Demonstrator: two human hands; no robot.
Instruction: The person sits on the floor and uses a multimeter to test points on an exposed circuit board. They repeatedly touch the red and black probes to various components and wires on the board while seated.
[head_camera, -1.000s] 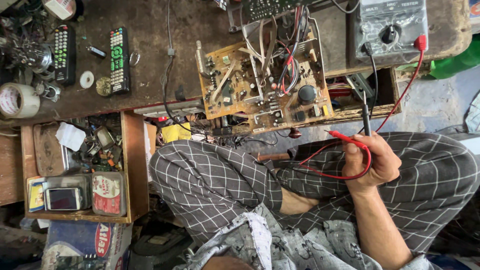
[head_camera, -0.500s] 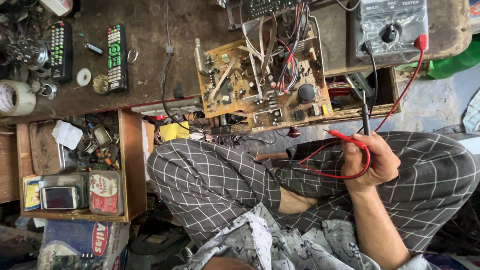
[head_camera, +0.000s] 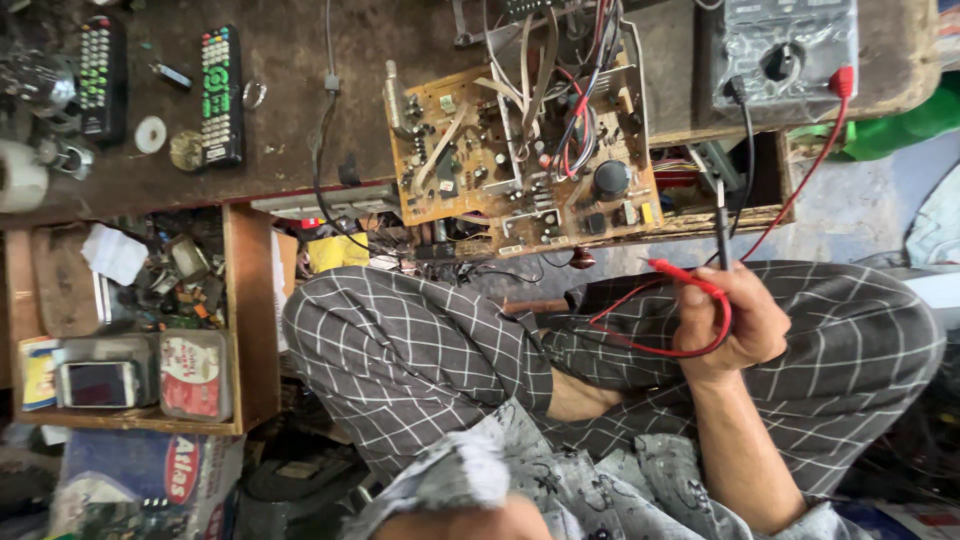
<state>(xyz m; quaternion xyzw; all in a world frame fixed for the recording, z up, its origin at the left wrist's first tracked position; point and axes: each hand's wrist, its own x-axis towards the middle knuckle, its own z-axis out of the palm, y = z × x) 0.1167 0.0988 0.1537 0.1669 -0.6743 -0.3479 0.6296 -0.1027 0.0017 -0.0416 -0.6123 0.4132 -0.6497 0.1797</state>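
Here, the right hand (head_camera: 735, 325) rests on the checked-trouser knee (head_camera: 850, 330), its grip closed on the red probe (head_camera: 685, 278) and black probe (head_camera: 722, 225), both pointing toward the circuit board (head_camera: 520, 150) overhanging the tabletop (head_camera: 290, 120), the multimeter (head_camera: 790, 50) farther right; the left hand is out of view.

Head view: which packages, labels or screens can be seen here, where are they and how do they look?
Phone: open drawer, lower left, dark blank screen.
Tin: beside the phone, rectangular, red and white label.
Multimeter: bench top right, grey, black dial.
Sack: under the drawer, blue-white, red print.
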